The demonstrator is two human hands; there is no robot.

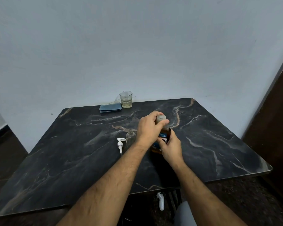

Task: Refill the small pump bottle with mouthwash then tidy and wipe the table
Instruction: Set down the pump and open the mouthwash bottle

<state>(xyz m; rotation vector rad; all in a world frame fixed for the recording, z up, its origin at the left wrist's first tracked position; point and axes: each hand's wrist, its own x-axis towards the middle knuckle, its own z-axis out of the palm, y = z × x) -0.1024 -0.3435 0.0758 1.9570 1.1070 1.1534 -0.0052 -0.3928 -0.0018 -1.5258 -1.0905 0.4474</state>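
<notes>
Here, left hand (pixel 148 126) grips cap (pixel 161 118) — right hand (pixel 171 146) grips mouthwash bottle (pixel 164 137).

A dark, marble-patterned counter (pixel 72 152) with pale and brownish veins is filling the middle of the frame. At its far edge, upper centre, a folded blue cloth (pixel 110 107) is lying just left of a clear faceted glass tumbler (pixel 126 99) holding a little pale liquid. Near the centre, a white plastic pump head (pixel 120 143) is lying on its side, just left of a small clear uncapped bottle (pixel 130 138) standing upright. An amber mouthwash bottle with a blue label (pixel 162 137) is standing just right of it.
</notes>
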